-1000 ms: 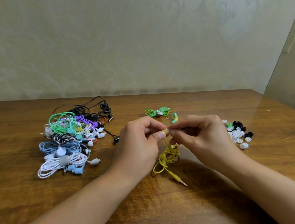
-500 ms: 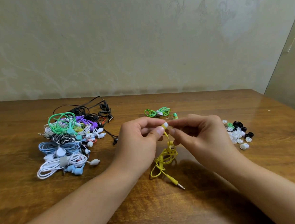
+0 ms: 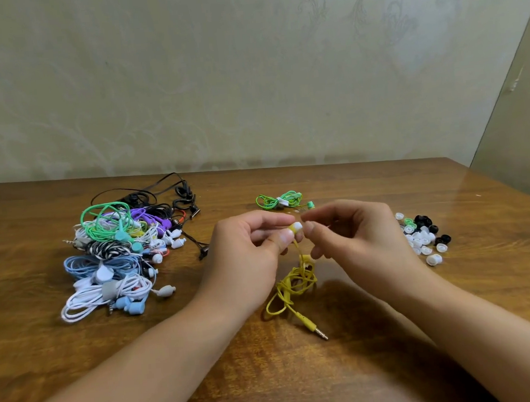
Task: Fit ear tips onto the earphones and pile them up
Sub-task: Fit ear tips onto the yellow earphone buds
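Left hand [image 3: 245,253] pinches yellow earbud with white silicone tip [image 3: 295,227]; right hand [image 3: 355,238] fingertips curled just beside tip, contact unclear; yellow cable [image 3: 291,289] dangles onto wooden table [image 3: 303,381].

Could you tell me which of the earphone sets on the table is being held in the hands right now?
The yellow set: its earbud is pinched in the left hand, cable dangling. The green set and the pile lie untouched.

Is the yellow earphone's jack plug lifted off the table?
No, the jack plug lies on the table below the hands, at the end of the yellow cable.
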